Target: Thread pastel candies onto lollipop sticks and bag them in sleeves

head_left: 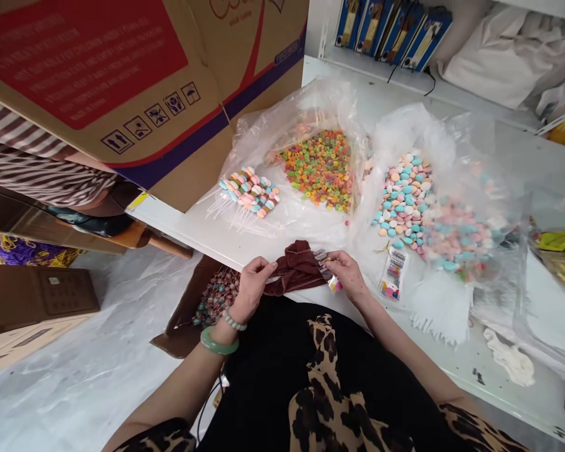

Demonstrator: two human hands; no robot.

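Observation:
My left hand (253,282) is closed in a pinch at the table's front edge, at the left side of a dark maroon cloth (299,270). A pale sliver shows by its fingertips, too small to name. Between thumb and fingers, my right hand (347,275) grips a small printed packet (333,284) at the cloth's right side. Another printed packet (395,273) lies flat to the right. Behind the cloth rests a bunch of candy sticks (252,191) with pastel beads on white stems.
Clear bags hold colourful rings (320,169) and pastel oval candies (407,194). White sticks (442,307) lie to the right, near a crumpled white cloth (508,358). A large carton (179,125) stands at left; a floor box contains finished-looking candy sticks (219,292). A person in striped clothing (32,157) is beyond.

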